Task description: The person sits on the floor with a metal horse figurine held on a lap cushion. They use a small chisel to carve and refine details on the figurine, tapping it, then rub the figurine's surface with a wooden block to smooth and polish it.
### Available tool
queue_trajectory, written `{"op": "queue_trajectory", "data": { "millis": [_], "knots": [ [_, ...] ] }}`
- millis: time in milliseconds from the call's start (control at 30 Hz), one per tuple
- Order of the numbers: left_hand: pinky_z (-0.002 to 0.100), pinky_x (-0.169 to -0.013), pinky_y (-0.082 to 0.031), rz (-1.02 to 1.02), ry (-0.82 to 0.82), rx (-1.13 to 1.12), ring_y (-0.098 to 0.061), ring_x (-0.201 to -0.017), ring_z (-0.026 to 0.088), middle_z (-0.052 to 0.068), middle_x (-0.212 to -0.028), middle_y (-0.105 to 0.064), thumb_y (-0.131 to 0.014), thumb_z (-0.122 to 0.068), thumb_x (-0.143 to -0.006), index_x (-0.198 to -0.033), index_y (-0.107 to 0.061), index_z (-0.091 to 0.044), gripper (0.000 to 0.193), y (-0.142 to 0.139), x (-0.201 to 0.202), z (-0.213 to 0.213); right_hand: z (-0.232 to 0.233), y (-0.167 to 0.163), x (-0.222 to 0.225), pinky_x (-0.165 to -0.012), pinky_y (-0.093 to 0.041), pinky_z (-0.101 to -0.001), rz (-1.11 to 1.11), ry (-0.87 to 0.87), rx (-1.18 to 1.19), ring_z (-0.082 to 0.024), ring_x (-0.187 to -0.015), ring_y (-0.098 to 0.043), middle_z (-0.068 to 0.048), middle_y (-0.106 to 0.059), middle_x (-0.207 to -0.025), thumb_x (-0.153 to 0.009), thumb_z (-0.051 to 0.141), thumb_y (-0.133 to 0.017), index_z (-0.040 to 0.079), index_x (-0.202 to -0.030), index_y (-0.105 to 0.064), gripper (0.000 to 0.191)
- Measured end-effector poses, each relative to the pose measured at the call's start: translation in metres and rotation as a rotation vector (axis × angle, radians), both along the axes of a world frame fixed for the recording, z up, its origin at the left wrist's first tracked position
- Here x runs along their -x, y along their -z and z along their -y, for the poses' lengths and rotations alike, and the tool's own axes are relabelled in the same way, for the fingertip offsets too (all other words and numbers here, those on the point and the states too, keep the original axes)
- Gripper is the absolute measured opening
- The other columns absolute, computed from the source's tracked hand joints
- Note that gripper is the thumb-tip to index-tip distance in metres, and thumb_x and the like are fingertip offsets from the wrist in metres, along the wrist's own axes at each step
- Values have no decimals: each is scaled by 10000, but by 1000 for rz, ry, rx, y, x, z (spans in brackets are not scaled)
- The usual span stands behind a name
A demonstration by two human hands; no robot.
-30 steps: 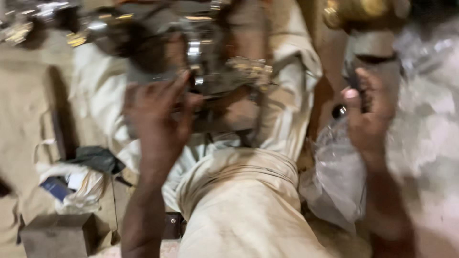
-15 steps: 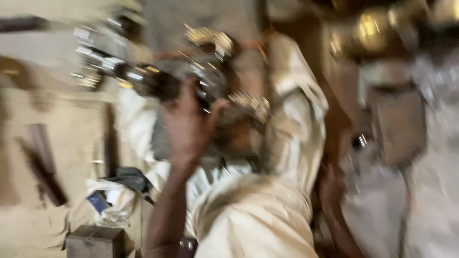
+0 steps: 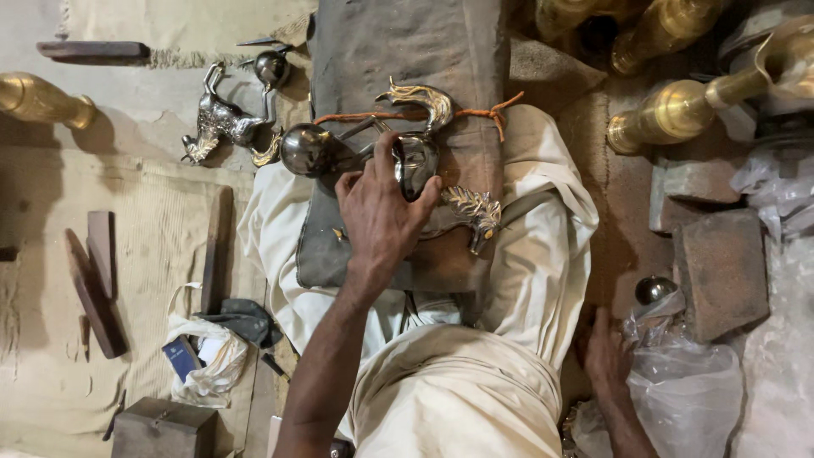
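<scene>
My left hand grips a silver and gold metal animal figure that lies on a dark grey pad across my lap. A round polished knob on the figure sticks out to the left of my fingers. A gold leafy part of it lies to the right of the hand. An orange cord runs across the pad behind the figure. My right hand rests low on the ground at the right, holding nothing, beside a clear plastic bag. A small metal ball sits just above that bag.
A second metal animal figure lies on the floor at upper left. Brass vases stand at the left and upper right. Stone blocks sit at the right. Wooden pieces, a white bag and a metal box lie at lower left.
My right hand has dropped from head height at the right down to the ground by the plastic bag. My left hand has settled on the figure on the pad, and the view has steadied.
</scene>
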State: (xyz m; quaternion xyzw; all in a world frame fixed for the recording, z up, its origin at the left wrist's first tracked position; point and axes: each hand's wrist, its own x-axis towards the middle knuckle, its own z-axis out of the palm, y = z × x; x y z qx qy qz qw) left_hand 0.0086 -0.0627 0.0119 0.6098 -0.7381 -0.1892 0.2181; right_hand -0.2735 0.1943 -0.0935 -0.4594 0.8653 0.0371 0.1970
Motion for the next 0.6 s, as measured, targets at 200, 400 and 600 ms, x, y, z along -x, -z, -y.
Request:
{"op": "queue_trajectory", "data": {
  "millis": [200,400,600],
  "knots": [
    [490,-1028,-461,-178,32,-15,-719,-1063,233,95,-1147,-767,-674,-328,-958,-1387,-568,-119,489,0,-26,5,15,-8,17,-815,-567,-529,228,142,421,-350,-903,-706,-221,-703,-1012,-992,30,-525,37,-1143,-666,207],
    [429,-779,-596,-303,-286,-126,-754,-861,261,81,-1030,-777,-648,-353,-1031,-1244,-699,-113,326,-16,-53,2,58,-17,34,-770,-673,-375,1004,303,1069,-249,-817,-735,-142,-709,-967,-1120,-68,-487,0,-1123,-665,191],
    [528,-711,-525,38,114,49,-690,-812,359,142,-1022,-724,-648,-440,-982,-1473,-472,-98,623,-15,-28,1,139,-53,-12,-917,-631,-363,1539,260,1184,-237,-988,-726,-124,-695,-1126,-976,-161,-636,-24,-1128,-691,212]
  ]
}}
